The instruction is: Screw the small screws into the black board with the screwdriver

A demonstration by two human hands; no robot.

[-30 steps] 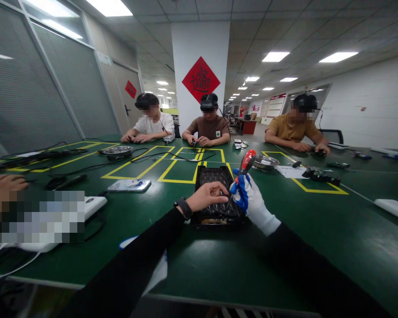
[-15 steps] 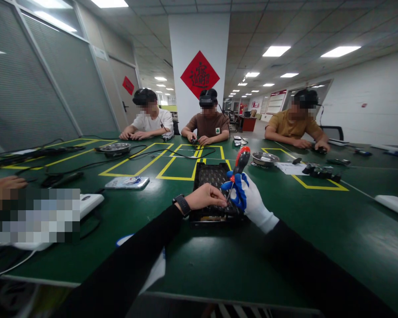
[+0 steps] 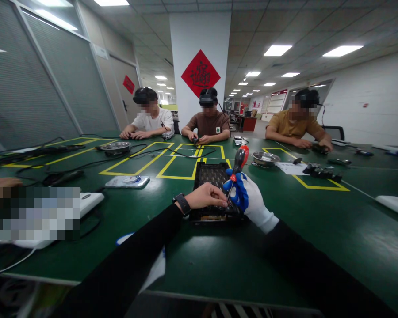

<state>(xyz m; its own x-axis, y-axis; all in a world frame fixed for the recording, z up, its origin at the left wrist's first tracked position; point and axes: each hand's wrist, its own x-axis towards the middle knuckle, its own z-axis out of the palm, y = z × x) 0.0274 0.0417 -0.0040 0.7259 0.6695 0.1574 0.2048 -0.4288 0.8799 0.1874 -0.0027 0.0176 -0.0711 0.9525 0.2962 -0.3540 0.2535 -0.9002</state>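
Observation:
A black frame-like device point(image 3: 212, 173) lies on the green table in front of me. My right hand point(image 3: 248, 196), in a white and blue glove, is closed around a screwdriver point(image 3: 241, 159) with a red and dark handle. The handle leans up to the right and the shaft points down to the device's right part. My left hand point(image 3: 205, 196), bare with a dark watch on the wrist, rests over the device. Its fingertips are pinched together beside the screwdriver tip; whatever they hold is too small to make out.
A phone point(image 3: 128, 181) lies left of the device. Metal bowls point(image 3: 266, 159) point(image 3: 115, 147) stand farther back. Black parts point(image 3: 321, 171) and a paper point(image 3: 290, 168) are at right. A white device point(image 3: 92, 201) and cables are at left. Three people sit opposite.
The screwdriver handle has tilted slightly to the left, and my right hand's fingers have shifted a little around it. My left hand has hardly moved.

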